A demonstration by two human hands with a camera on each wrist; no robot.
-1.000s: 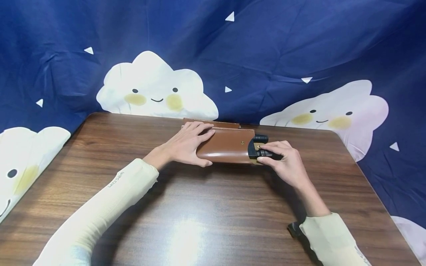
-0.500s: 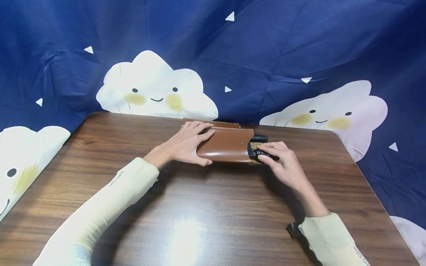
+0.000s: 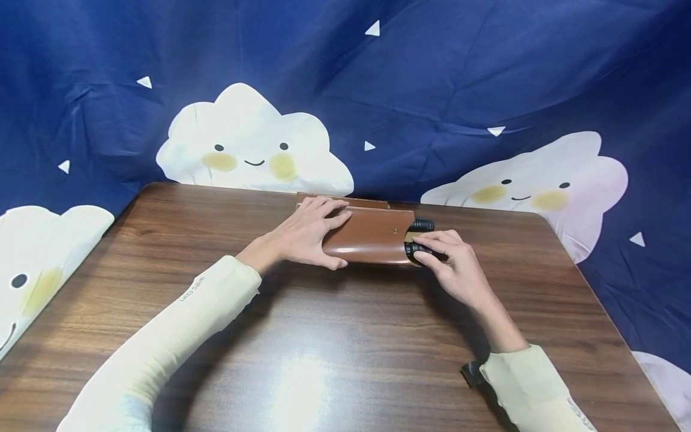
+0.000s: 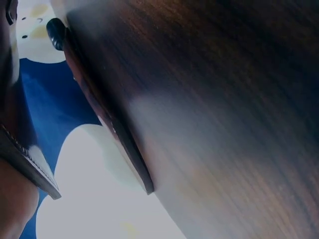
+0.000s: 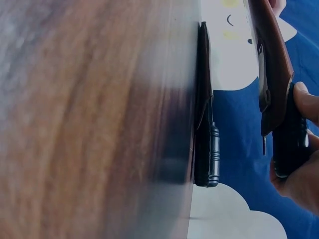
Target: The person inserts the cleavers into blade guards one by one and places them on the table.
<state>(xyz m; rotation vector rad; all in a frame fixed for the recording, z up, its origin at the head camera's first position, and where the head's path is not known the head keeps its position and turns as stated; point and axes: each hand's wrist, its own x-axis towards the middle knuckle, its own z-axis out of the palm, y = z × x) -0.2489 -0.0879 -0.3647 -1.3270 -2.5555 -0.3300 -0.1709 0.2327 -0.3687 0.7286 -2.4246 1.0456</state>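
Observation:
Near the far side of the table, my left hand [image 3: 310, 234] grips a brown leather sheath [image 3: 367, 237] by its left end, fingers over the upper edge and thumb along the lower one. A small metal stud marks the sheath's front near its mouth. From that mouth a thick black handle [image 5: 290, 139] sticks out; the rest of this tool is hidden inside. My right hand [image 3: 459, 261] pinches the handle between thumb and fingers. In the right wrist view, sheath and handle stand apart from the tabletop.
Behind lies a second brown sheath [image 3: 345, 201] at the table's far edge, with a ridged black handle [image 5: 208, 154] at its right end. A blue curtain with white clouds [image 3: 254, 144] hangs right behind the wooden table [image 3: 324, 336].
My right hand has shifted slightly left with the handle, and less of the handle shows outside the sheath. My left hand has stayed nearly in place on the sheath.

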